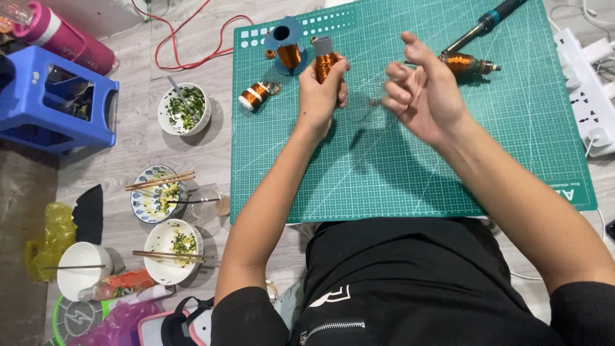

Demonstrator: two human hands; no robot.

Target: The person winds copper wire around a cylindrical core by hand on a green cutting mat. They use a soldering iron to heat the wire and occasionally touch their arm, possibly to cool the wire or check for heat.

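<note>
Left hand (322, 86) grips a copper coil (325, 63); right hand (419, 90) half-curled, holding nothing visible

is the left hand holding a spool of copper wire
Yes, the left hand is closed around a copper wire spool held upright over the green cutting mat, while the right hand is raised beside it.

floor, left: blue stool (54, 96), pink bottle (64, 37), red cable (186, 45)
floor, lower left: bowls (172, 243) with chopsticks (160, 181), yellow bag (54, 234)
mat's right edge: white power strip (586, 90)
</note>
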